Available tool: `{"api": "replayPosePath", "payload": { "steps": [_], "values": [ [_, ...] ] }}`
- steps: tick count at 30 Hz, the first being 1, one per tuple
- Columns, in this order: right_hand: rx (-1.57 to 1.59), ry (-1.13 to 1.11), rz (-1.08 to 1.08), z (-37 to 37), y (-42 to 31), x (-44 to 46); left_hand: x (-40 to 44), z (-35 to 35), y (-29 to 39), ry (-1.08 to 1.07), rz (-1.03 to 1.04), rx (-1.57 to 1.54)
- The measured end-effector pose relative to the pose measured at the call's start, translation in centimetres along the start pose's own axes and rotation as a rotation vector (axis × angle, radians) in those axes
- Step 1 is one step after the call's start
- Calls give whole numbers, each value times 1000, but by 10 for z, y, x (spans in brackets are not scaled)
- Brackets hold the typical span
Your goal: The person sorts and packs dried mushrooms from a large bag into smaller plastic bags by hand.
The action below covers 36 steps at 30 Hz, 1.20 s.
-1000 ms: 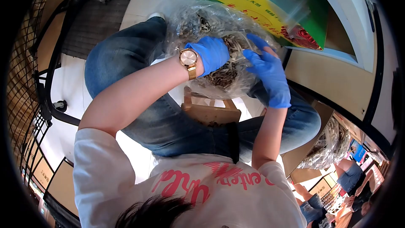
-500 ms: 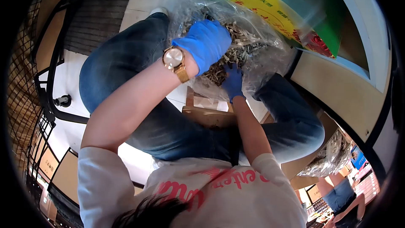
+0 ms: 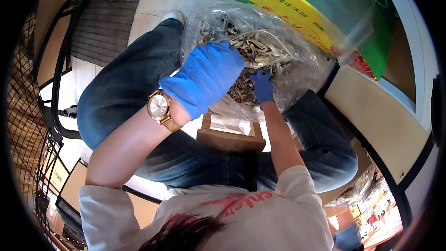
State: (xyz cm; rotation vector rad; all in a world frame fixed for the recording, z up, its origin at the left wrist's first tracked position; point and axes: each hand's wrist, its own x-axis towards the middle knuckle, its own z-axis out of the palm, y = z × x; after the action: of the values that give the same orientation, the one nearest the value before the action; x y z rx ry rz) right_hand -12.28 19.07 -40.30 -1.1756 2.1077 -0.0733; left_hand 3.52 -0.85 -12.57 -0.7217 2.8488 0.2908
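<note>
Left hand (image 3: 206,76) partly curled, hold unclear; right hand (image 3: 261,86) open, fingers spread on dried strips (image 3: 258,49) inside plastic bag (image 3: 302,76). Likely loosening strips; next move calls for light fingers.

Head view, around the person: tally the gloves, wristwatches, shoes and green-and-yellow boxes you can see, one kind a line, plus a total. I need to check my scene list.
Blue gloves: 2
Wristwatch: 1
White shoe: 1
Green-and-yellow box: 1
Total: 5
</note>
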Motion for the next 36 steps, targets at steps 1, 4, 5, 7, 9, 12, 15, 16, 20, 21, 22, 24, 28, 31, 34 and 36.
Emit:
{"api": "replayPosePath", "payload": {
  "steps": [1,4,5,7,9,12,15,16,20,21,22,24,28,31,34,36],
  "values": [
    [-1,1,1,-1,0,3,0,-1,0,11,8,13],
    [-96,-163,38,-39,-24,-2,-1,1,1,10,12,61],
    [-103,-158,38,-35,-17,-2,-1,1,2,11,13,75],
    [-120,-13,-128,-16,7,3,1,-3,4,14,31,30],
    [32,97,-103,-9,11,0,3,-4,5,20,59,36],
    [840,31,268,-24,-10,-10,5,-4,8,3,95,45],
    [1041,116,406,-71,-49,-36,6,-3,9,8,133,25],
    [1035,222,295,-67,-42,-34,6,-4,11,5,109,46],
    [1237,403,412,-126,-74,-81,5,-2,15,45,93,63],
    [1299,484,393,-138,-82,-93,4,-3,16,20,88,84],
    [1323,547,383,-149,-86,-104,3,-4,17,27,87,81],
    [1378,655,316,-168,-90,-122,4,-2,15,-62,146,47],
    [1382,879,55,-196,-113,-143,0,13,13,14,255,-15],
    [1139,1067,-154,-202,-128,-133,-1,16,17,14,319,-10],
    [956,1049,-343,-202,-153,-120,-6,6,23,-101,321,2],
    [812,971,-534,-197,-159,-112,-8,-1,23,-113,307,9]
  ]
}}
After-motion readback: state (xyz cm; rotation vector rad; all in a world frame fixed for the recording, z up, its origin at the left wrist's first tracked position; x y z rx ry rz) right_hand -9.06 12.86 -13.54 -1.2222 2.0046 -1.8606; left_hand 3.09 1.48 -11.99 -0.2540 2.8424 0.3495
